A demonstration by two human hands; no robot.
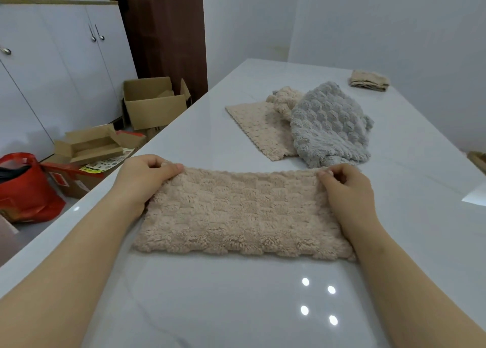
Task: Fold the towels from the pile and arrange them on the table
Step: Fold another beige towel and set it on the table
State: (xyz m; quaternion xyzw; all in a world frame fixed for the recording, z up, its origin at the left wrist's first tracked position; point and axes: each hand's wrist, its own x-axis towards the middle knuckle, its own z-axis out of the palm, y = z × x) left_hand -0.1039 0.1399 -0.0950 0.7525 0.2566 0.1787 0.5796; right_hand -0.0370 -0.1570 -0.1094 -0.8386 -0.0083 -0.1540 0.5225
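A beige fluffy towel (244, 213) lies flat on the glossy white table (236, 303) in front of me, folded into a wide rectangle. My left hand (143, 179) pinches its far left corner. My right hand (347, 190) pinches its far right corner. Farther back lies the pile: a grey towel (328, 126) crumpled over a flat beige towel (259, 129) and a bunched beige one (285, 99). A small folded stack of towels (369, 80) sits at the far right of the table.
Left of the table, on the floor, are open cardboard boxes (152, 103), flattened boxes (89, 145) and a red bag (23, 187). White cabinets (52, 66) line the left wall. A brown object (478, 161) pokes in at the table's right edge.
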